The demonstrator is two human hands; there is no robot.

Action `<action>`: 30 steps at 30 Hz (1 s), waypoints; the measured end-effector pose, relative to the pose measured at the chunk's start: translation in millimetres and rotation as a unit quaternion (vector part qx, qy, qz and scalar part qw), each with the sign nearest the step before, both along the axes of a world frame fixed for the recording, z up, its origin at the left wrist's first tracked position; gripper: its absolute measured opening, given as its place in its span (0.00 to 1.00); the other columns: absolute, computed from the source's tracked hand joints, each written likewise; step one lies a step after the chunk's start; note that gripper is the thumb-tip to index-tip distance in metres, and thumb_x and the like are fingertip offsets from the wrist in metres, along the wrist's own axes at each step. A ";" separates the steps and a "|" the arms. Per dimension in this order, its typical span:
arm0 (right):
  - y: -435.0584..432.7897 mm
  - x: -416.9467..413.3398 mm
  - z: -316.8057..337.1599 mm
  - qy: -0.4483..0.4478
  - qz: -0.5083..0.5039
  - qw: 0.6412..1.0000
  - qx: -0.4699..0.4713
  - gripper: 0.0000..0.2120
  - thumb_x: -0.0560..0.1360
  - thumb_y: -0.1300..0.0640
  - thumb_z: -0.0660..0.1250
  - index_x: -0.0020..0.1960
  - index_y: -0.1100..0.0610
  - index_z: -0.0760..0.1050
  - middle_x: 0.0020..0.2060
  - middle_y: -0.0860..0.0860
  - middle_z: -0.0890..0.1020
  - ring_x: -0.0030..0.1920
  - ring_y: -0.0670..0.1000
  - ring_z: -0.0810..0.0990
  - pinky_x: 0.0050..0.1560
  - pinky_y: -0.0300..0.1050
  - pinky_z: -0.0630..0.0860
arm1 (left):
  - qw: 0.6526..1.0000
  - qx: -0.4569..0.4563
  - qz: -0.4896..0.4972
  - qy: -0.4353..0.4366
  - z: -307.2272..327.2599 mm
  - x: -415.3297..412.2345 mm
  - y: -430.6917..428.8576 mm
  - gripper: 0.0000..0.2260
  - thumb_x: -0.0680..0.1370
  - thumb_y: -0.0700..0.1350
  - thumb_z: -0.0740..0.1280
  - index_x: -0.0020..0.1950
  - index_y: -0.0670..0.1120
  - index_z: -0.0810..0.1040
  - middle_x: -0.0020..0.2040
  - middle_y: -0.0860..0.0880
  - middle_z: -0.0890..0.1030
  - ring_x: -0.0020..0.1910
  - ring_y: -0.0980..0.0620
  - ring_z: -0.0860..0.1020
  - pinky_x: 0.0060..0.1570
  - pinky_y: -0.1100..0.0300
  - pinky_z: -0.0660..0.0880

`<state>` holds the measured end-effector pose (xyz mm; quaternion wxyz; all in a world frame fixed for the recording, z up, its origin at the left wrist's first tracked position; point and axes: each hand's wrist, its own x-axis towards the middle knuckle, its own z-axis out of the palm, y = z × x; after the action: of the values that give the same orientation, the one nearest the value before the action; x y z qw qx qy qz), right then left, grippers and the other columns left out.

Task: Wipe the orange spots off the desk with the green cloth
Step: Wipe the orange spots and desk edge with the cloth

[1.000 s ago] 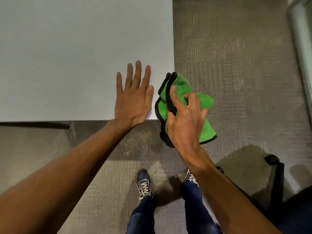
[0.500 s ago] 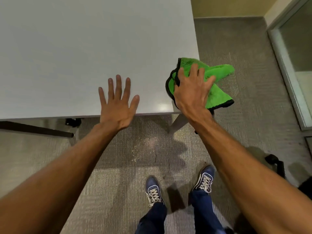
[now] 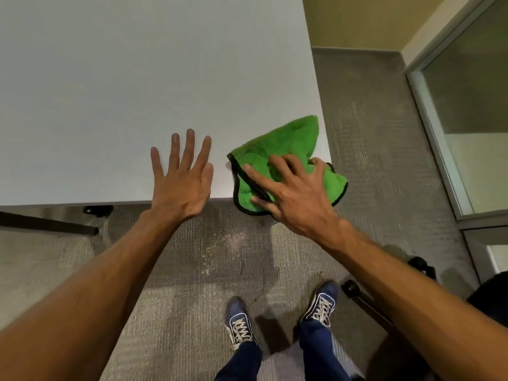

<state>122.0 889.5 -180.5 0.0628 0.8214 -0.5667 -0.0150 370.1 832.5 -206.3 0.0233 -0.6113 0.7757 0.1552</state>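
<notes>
1. One white surface [image 3: 137,78] fills the upper left of the view; its near right corner is where both hands work.
2. One green cloth [image 3: 288,149] with a black edge lies crumpled on that corner, part of it hanging past the near edge and the right edge over the carpet [image 3: 371,133].
3. Two bare hands are in view. The right hand [image 3: 291,193] lies palm down on the cloth, its fingers spread and pressing into the fabric, the thumb along the black edge; this grip is flat and wide open rather than closed around the cloth.
4. The left hand [image 3: 181,177] rests flat on the surface just beside the cloth, not touching it, all five fingers extended, grip open and holding nothing.
5. No orange spots can be made out on the visible part of the surface.
6. Two blue shoes [image 3: 239,323] with white laces stand on the carpet below.
</notes>
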 end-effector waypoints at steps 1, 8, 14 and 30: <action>-7.5 -7.6 2.3 -0.003 -0.016 1.000 0.005 0.28 0.80 0.32 0.52 0.78 0.38 0.56 0.66 0.54 0.71 0.65 0.56 0.70 0.58 0.64 0.66 | 1.000 -0.003 0.000 0.000 -1.2 -0.2 0.0 0.27 0.84 0.60 0.35 0.83 0.58 0.32 0.83 0.51 0.31 0.82 0.46 0.31 0.79 0.35 0.33; -61.3 -35.3 12.9 -0.003 -0.204 0.979 0.028 0.27 0.79 0.40 0.59 0.77 0.40 0.59 0.65 0.57 0.69 0.63 0.59 0.68 0.57 0.65 0.69 | 1.000 -0.016 0.001 0.005 -8.9 2.1 0.7 0.27 0.82 0.61 0.33 0.80 0.60 0.29 0.83 0.51 0.31 0.83 0.46 0.32 0.79 0.35 0.34; -50.5 14.2 16.6 -0.016 -0.128 0.990 0.051 0.32 0.78 0.33 0.52 0.77 0.48 0.60 0.65 0.57 0.70 0.64 0.57 0.69 0.59 0.62 0.67 | 1.000 -0.006 0.002 0.007 0.3 1.0 2.0 0.29 0.82 0.61 0.34 0.82 0.58 0.32 0.84 0.50 0.32 0.83 0.46 0.32 0.79 0.36 0.33; -60.3 -78.9 41.9 -0.533 -0.494 0.681 0.090 0.40 0.69 0.41 0.77 0.72 0.57 0.66 0.65 0.56 0.77 0.62 0.56 0.79 0.64 0.58 0.77 | 0.989 0.024 -0.084 0.122 49.2 -97.7 15.4 0.30 0.86 0.60 0.48 0.86 0.51 0.46 0.85 0.47 0.41 0.82 0.51 0.35 0.81 0.43 0.36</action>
<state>43.1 829.2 -138.5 -0.3406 0.2928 -0.8241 0.3451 272.4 847.9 -157.1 -0.0435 -0.5201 0.8172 0.2445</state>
